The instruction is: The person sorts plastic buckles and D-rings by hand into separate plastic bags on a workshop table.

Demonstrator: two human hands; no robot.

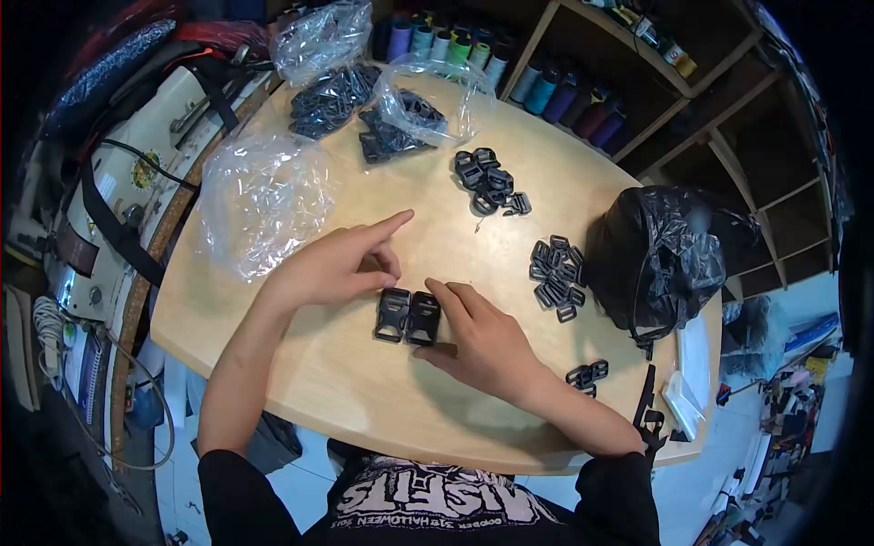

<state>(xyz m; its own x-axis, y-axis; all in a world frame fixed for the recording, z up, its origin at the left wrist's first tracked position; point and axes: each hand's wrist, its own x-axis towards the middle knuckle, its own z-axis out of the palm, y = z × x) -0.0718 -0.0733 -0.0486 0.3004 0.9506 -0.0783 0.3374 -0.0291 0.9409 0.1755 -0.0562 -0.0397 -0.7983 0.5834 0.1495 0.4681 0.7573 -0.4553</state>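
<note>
Two black plastic buckles lie side by side on the wooden table (346,382), the left buckle (391,315) and the right buckle (423,318). My left hand (341,264) is above and left of them, its index finger stretched out and its thumb by the top of the left buckle. My right hand (478,341) has its fingers and thumb around the right edge of the right buckle. Further back lies a pile of black buckles (487,180). To the right are a pile of small black sliders (557,273) and a smaller group of black pieces (587,375).
Clear plastic bags (264,200) and bags of black parts (401,127) lie at the back left. A black plastic bag (660,259) stands at the right, near a black strap (645,400). Thread spools (455,53) line the shelf; a sewing machine (150,164) is left.
</note>
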